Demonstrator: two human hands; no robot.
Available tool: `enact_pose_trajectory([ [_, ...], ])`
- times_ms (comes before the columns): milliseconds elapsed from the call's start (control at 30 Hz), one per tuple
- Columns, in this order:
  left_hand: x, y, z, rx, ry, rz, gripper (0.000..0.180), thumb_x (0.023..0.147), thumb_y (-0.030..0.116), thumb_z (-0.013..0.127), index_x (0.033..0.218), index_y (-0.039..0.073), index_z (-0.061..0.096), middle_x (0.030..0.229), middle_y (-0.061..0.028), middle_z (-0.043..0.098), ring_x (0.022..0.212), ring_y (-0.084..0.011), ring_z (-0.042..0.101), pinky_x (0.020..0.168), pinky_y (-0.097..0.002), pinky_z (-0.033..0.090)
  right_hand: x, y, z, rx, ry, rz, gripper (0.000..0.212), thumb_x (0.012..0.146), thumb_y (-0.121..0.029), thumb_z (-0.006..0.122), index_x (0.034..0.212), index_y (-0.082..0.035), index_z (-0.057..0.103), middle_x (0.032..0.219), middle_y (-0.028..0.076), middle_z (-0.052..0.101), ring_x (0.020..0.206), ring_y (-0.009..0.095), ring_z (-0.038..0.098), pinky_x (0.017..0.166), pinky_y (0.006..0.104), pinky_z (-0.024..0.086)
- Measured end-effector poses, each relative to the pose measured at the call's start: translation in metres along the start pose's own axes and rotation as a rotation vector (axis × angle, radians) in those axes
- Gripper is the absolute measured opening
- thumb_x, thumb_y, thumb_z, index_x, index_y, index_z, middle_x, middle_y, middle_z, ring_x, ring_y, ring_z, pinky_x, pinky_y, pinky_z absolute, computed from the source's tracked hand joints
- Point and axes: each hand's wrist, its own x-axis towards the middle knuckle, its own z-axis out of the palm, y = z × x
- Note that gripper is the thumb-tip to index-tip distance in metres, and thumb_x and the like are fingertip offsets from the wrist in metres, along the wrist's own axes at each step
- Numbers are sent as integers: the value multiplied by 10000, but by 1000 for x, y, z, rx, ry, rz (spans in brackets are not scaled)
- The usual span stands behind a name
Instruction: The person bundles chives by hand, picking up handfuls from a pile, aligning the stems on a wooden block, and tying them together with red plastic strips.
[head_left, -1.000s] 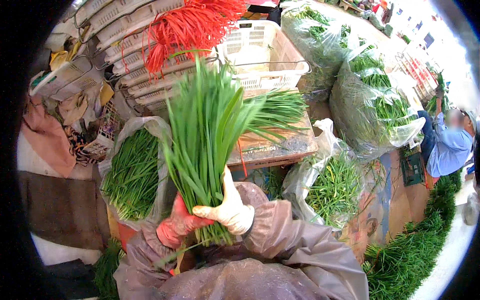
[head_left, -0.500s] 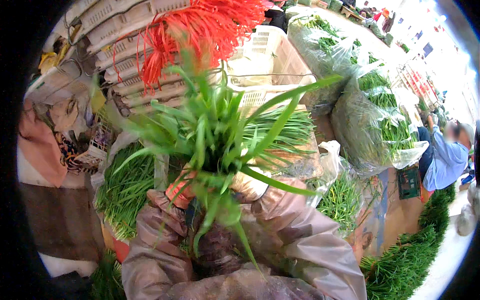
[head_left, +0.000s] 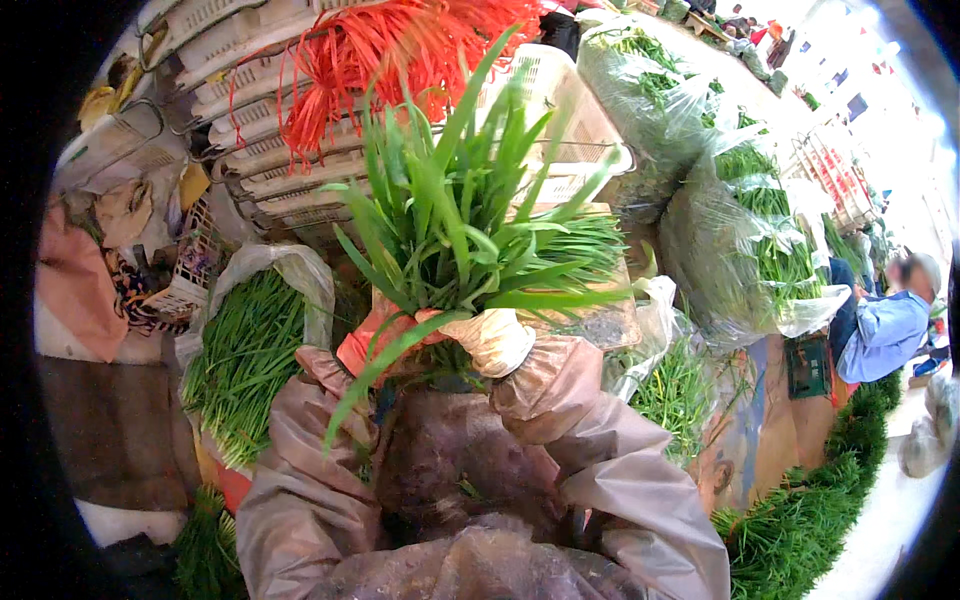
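Both gloved hands are closed around the base of a bunch of green chives (head_left: 470, 220). The left hand (head_left: 375, 335) and the right hand (head_left: 495, 340) grip it side by side, leaves fanning upward before red ties (head_left: 390, 50).

Stacked pale plastic crates (head_left: 250, 150) rise at eleven o'clock, with a bunch of red-orange ties (head_left: 400, 50) hanging at twelve. Clear bags of green stalks (head_left: 740, 230) fill two o'clock; another open bag (head_left: 250, 350) sits at nine. Bright daylight washes the ground (head_left: 880, 530) at four o'clock, where a person in blue (head_left: 885, 330) stands.
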Motion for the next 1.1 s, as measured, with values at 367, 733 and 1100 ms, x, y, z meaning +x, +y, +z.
enact_pose_trajectory([
  [367,-82,116,146,778,-231,493,640,692,224,812,1240,39,538,1246,-92,562,1148,-230,525,1000,-406,381,-100,-216,-49,-509,-238,-941,937,501,-458,854,1235,-8,483,1114,206,558,1079,373,506,953,442,388],
  [733,-67,78,226,916,-665,630,731,749,360,714,1353,49,444,1388,-107,447,1313,-276,379,1091,-409,255,-172,-245,-94,-1149,-102,-627,775,591,-461,802,1147,10,540,1040,176,603,969,350,588,852,420,462],
  [1100,-111,62,259,-87,-190,428,603,803,257,653,1285,-1,398,903,-13,514,945,-206,528,1050,-438,346,-291,-217,-235,-335,247,-377,535,784,-80,724,1268,-18,503,1115,57,592,957,129,575,814,282,486],
])
